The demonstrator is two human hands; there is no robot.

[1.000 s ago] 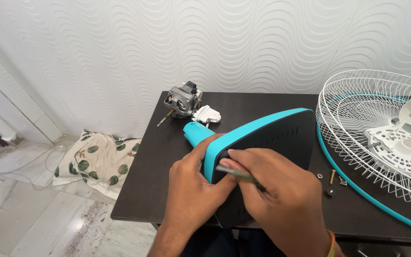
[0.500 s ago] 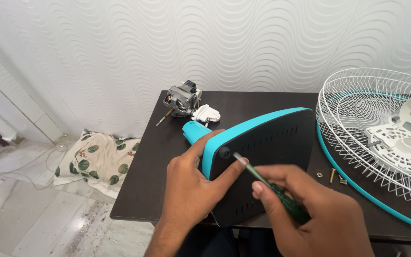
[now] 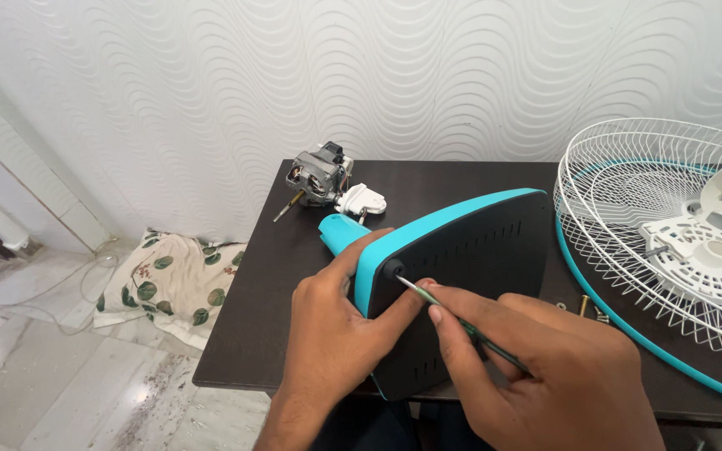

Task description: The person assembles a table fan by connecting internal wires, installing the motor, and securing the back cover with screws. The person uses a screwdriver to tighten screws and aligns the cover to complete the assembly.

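A teal and black fan base [image 3: 470,259] stands tipped on its edge on the dark table [image 3: 252,317], its black slotted underside facing me. My left hand [image 3: 336,334] grips its near left corner, thumb across the black face. My right hand [image 3: 536,367] holds a green-handled screwdriver [image 3: 453,317], whose metal tip meets a round black foot [image 3: 392,269] at the upper left corner of the underside. A teal stem [image 3: 340,232] sticks out behind the base.
A bare fan motor [image 3: 319,177] and a white plastic part [image 3: 363,201] lie at the table's back left. A white wire fan guard [image 3: 662,242] with a white housing fills the right side. Small screws [image 3: 585,307] lie beside it. A leaf-print cloth [image 3: 169,284] lies on the floor.
My right hand first covered the corner, then drew back down the screwdriver's handle. Now it has slid forward again, and the tip rests on the black foot. The left hand and base stayed put.
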